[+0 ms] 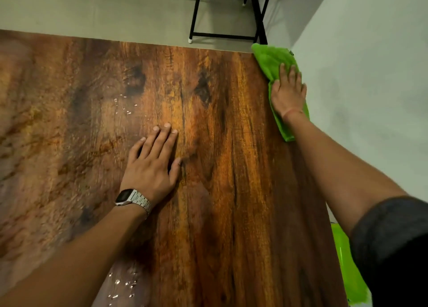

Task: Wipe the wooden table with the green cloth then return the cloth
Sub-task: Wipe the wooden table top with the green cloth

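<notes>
Nearest me, water droplets (120, 286) sit on the wooden table (231, 191) beside my left forearm, and a bright green object (347, 267) shows below the table's right edge. My left hand (152, 160), metal wristwatch (133, 199) on the wrist, lies flat on the wood, fingers straight and lightly spread, with more droplets (126, 105) just beyond it. Farthest out, my right hand (288, 91) presses flat, fingers extended, on the green cloth (271, 58) at the table's far right corner, the cloth overhanging the right edge; black metal legs (222, 17) stand on the floor beyond.
</notes>
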